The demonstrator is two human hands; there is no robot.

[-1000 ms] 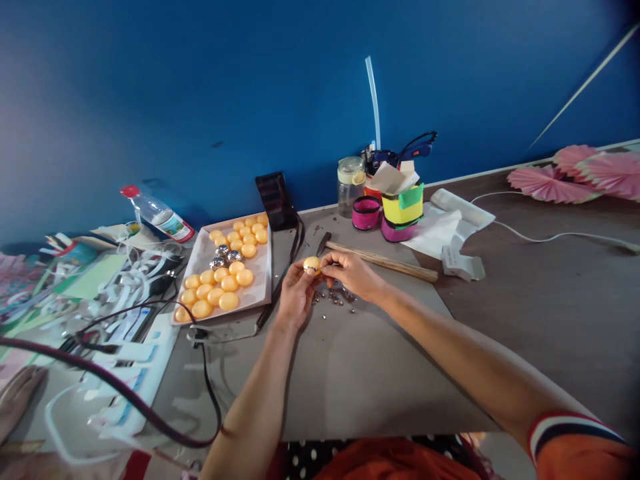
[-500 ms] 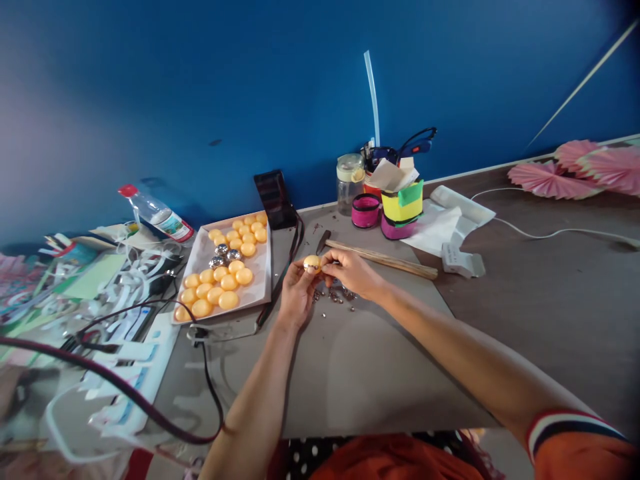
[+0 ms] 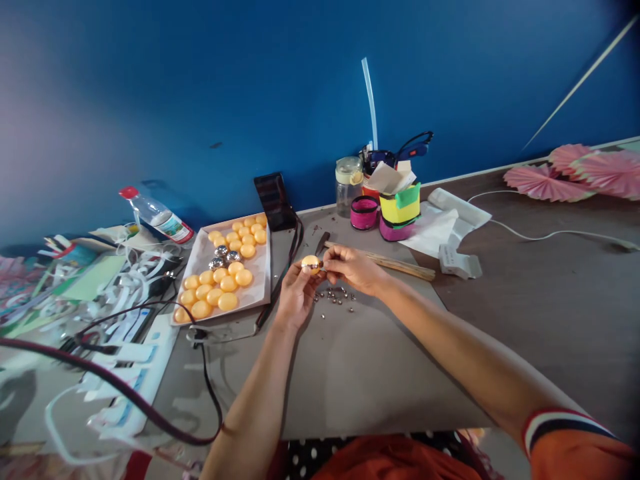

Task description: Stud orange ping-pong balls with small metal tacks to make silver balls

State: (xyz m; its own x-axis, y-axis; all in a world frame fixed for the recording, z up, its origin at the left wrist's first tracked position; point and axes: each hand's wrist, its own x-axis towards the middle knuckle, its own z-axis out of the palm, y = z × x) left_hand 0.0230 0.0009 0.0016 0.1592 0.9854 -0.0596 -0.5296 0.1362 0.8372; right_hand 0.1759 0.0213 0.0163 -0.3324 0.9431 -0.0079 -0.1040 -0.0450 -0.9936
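Note:
My left hand [image 3: 296,295] is closed around a yellow-orange ball [image 3: 310,261], which has a row of shiny silver bits across its front. The thumb and fingers of my right hand [image 3: 354,268] are pinched together at the ball's right side; whatever small thing is between them is too small to name. Below both hands, several small shiny metal pieces [image 3: 336,297] lie scattered on the grey mat [image 3: 360,373]. Just behind my right hand rests a hammer with a wooden handle [image 3: 400,265] and a dark head [image 3: 324,240].
To the left, a white tray [image 3: 257,288] holds several plain yellow-orange balls and three silver-covered ones [image 3: 217,262]. A phone [image 3: 275,200] leans on the wall. Behind stand a glass jar [image 3: 349,190] and a yellow fabric box [image 3: 400,208]. Cables [image 3: 150,407] cross the left side.
The ball has turned slightly in my left hand, showing more of its silver row. My right hand's fingers have shifted a little away from the metal pieces, uncovering more of them.

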